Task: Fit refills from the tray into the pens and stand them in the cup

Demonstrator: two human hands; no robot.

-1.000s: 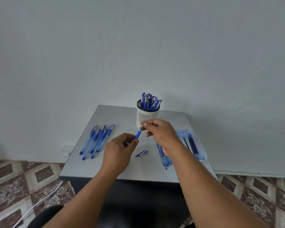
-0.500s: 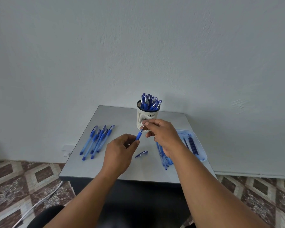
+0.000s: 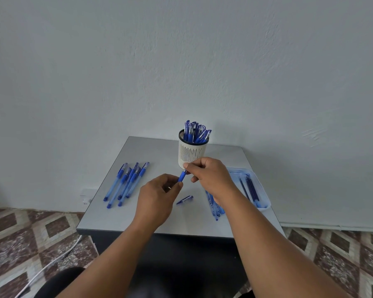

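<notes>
Left hand (image 3: 154,196) grips blue plastic pen (image 3: 182,176) low, pen held above grey tabletop (image 3: 151,151), in front of white slotted cup (image 3: 192,153); right hand (image 3: 210,175) pinches its upper tip; risk: tip section cross-threads or slips if twisted off-axis; loose blue cap (image 3: 185,199) lies just below, may roll; refills wait in clear tray (image 3: 260,188).

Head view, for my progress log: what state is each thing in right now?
Pen: uncapped, held in the air by both hands.
Left hand: grips its lower end.
Right hand: pinches its tip end.
Cap: off, lying on the table.
Cup: upright, holding capped pens.
Tray: holds refills.
Left pens: capped, lying flat.
</notes>
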